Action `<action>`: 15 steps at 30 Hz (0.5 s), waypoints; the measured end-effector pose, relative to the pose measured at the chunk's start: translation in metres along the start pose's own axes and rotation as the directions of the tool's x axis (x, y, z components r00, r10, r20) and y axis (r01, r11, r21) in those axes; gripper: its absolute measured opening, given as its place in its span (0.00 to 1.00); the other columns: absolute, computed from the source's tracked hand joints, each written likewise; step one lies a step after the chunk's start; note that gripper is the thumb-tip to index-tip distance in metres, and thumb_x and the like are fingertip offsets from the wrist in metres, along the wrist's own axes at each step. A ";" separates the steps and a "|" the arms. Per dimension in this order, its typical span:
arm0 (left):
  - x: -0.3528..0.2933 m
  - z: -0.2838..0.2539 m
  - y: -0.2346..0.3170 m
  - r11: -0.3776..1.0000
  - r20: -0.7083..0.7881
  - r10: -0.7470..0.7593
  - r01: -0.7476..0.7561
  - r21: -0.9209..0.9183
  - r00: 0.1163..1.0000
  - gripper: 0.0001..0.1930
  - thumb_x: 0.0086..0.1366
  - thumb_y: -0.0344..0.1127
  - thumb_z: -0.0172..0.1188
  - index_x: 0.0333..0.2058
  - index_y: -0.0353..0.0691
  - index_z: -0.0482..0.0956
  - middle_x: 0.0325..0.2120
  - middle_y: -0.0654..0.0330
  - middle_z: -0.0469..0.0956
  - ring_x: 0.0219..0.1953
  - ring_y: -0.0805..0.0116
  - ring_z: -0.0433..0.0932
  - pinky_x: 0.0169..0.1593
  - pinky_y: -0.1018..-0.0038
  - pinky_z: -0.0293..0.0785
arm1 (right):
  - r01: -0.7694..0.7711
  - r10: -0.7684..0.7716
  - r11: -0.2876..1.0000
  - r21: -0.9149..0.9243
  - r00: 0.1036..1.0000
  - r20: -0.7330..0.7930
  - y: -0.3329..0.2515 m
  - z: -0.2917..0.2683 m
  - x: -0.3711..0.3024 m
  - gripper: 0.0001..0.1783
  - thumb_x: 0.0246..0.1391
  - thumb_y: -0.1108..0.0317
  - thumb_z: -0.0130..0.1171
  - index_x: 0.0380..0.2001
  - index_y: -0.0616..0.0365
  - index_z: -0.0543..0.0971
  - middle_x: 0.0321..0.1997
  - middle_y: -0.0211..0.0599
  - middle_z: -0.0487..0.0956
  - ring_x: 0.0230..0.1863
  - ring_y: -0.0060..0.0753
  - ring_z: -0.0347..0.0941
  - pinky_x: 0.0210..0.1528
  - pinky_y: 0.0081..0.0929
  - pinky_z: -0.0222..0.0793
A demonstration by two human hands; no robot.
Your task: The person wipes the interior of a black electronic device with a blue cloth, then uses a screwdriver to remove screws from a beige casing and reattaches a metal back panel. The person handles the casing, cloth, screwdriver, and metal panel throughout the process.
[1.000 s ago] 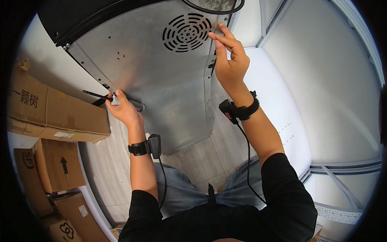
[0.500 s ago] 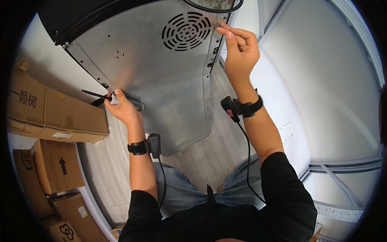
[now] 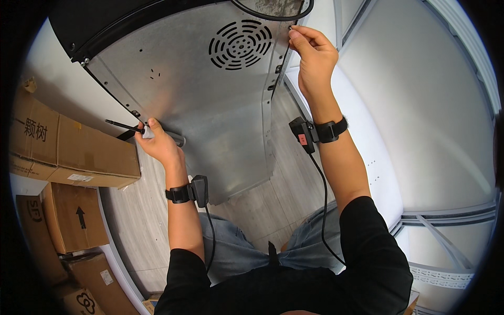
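A large sheet-metal appliance housing [image 3: 210, 105] with a round pattern of vent slots [image 3: 241, 45] stands before me. My left hand [image 3: 160, 144] is closed around a screwdriver [image 3: 148, 132] with a light grey handle, and its thumb rests at the housing's left edge. The dark shaft points out to the left, away from the metal. At the upper right edge of the housing my right hand [image 3: 318, 58] has thumb and forefinger pinched together against the rim. Whatever small thing sits between those fingertips is too small to name.
Cardboard boxes [image 3: 73, 142] are stacked along the left side. A black cable [image 3: 273, 17] loops over the top of the housing. White panels with metal framing [image 3: 446, 216] stand on the right. Grey wood-look floor [image 3: 137, 231] shows below.
My right hand has moved slightly up and right, its fingertips now pinched at the housing's edge. The view has shifted a little; my left hand keeps hold of the screwdriver.
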State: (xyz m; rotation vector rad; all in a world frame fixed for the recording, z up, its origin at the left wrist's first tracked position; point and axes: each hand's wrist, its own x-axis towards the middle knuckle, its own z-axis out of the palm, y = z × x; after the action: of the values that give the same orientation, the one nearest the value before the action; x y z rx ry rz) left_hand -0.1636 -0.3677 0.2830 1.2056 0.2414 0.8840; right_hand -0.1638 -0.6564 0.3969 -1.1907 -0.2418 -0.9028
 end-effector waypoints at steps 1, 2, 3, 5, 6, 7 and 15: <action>0.000 0.000 0.001 1.000 -0.002 -0.006 0.006 0.006 1.000 0.15 0.65 0.35 0.58 0.47 0.40 0.65 0.36 0.62 0.70 0.37 0.75 0.69 0.45 0.77 0.67 | -0.004 0.004 1.000 -0.006 1.000 -0.005 0.000 0.001 0.000 0.05 0.50 0.78 0.62 0.33 0.66 0.81 0.28 0.32 0.80 0.31 0.20 0.73 0.37 0.17 0.70; 0.000 0.000 0.002 1.000 -0.005 -0.013 0.013 0.011 1.000 0.15 0.65 0.35 0.58 0.47 0.40 0.65 0.36 0.62 0.70 0.37 0.75 0.69 0.45 0.77 0.67 | -0.009 0.009 1.000 -0.011 1.000 -0.010 0.000 0.002 0.001 0.05 0.50 0.78 0.62 0.33 0.66 0.81 0.28 0.32 0.80 0.31 0.20 0.73 0.37 0.17 0.70; 0.000 0.000 0.002 1.000 -0.006 -0.020 0.020 0.017 1.000 0.15 0.65 0.35 0.58 0.47 0.40 0.65 0.36 0.62 0.70 0.37 0.75 0.69 0.45 0.77 0.67 | -0.014 0.014 1.000 -0.017 1.000 -0.016 0.000 0.002 0.001 0.05 0.50 0.78 0.62 0.33 0.66 0.81 0.28 0.32 0.80 0.31 0.20 0.73 0.37 0.17 0.70; 0.000 0.000 0.001 1.000 0.004 -0.015 0.015 0.004 1.000 0.15 0.65 0.35 0.58 0.47 0.39 0.65 0.36 0.62 0.70 0.37 0.75 0.69 0.45 0.77 0.66 | -0.004 0.004 0.999 -0.035 1.000 -0.013 0.002 0.002 0.002 0.05 0.49 0.78 0.63 0.32 0.66 0.81 0.28 0.32 0.79 0.31 0.19 0.73 0.36 0.16 0.69; 0.000 -0.001 0.001 1.000 0.008 -0.013 0.013 -0.003 1.000 0.15 0.65 0.35 0.58 0.47 0.39 0.65 0.36 0.62 0.70 0.37 0.75 0.69 0.45 0.77 0.66 | 0.001 -0.001 0.999 -0.045 1.000 -0.010 0.003 0.002 0.003 0.05 0.49 0.78 0.63 0.32 0.66 0.81 0.28 0.32 0.79 0.30 0.19 0.73 0.36 0.16 0.69; 0.000 -0.001 0.001 1.000 0.008 -0.012 0.012 0.000 1.000 0.15 0.65 0.35 0.58 0.47 0.39 0.65 0.36 0.62 0.70 0.37 0.75 0.69 0.45 0.77 0.66 | 0.003 -0.004 0.999 -0.050 1.000 -0.014 0.003 0.002 0.003 0.06 0.49 0.78 0.63 0.32 0.66 0.81 0.27 0.31 0.79 0.30 0.18 0.72 0.35 0.16 0.68; 0.002 -0.002 -0.003 1.000 -0.011 0.001 -0.001 0.020 1.000 0.16 0.65 0.36 0.59 0.47 0.39 0.65 0.36 0.63 0.69 0.37 0.76 0.68 0.45 0.78 0.66 | -0.094 0.093 0.995 -0.046 0.996 -0.010 0.004 0.002 0.012 0.15 0.48 0.75 0.66 0.38 0.69 0.75 0.19 0.25 0.74 0.23 0.15 0.67 0.30 0.15 0.65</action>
State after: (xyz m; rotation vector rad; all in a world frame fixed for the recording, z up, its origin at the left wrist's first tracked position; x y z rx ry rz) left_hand -0.1621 -0.3653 0.2803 1.2201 0.2592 0.8909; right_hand -0.1524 -0.6600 0.4018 -1.2308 -0.1584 -0.8346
